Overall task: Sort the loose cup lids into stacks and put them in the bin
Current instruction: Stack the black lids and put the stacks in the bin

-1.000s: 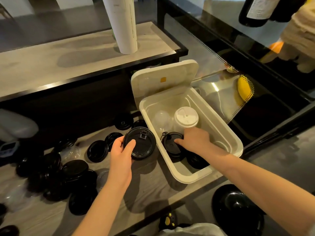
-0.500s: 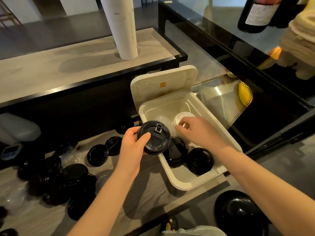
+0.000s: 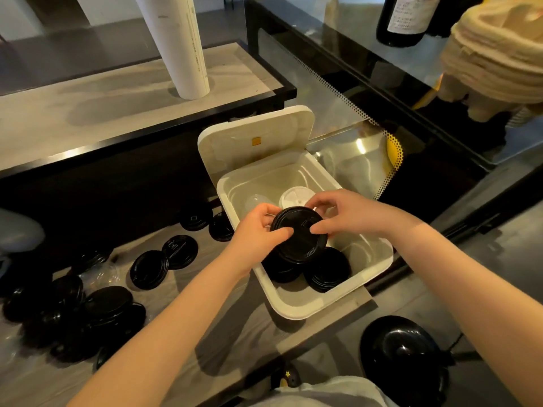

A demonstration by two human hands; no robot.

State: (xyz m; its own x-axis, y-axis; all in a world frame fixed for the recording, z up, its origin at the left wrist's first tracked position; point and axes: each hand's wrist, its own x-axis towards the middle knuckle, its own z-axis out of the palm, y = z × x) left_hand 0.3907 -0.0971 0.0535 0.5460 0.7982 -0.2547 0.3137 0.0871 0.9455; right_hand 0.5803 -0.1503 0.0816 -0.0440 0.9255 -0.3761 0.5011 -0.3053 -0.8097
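- Black lid (image 3: 298,234) is now pinched by both hands over the bin (image 3: 379,265); a second ago only the left hand (image 3: 255,230) had it, out over the worktop (image 3: 188,321), while the right hand (image 3: 349,212) was down inside.
- So this one looks about ready to drop onto a stack.
- Bin holds two black stacks (image 3: 326,271) near the front, a white lid (image 3: 295,196) and a clear one (image 3: 255,201) at the back.
- Plenty of loose lids (image 3: 148,268) left on the worktop.

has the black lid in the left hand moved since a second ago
Yes. The black lid went right, from beside the bin to above it, now gripped by the left hand and right hand.
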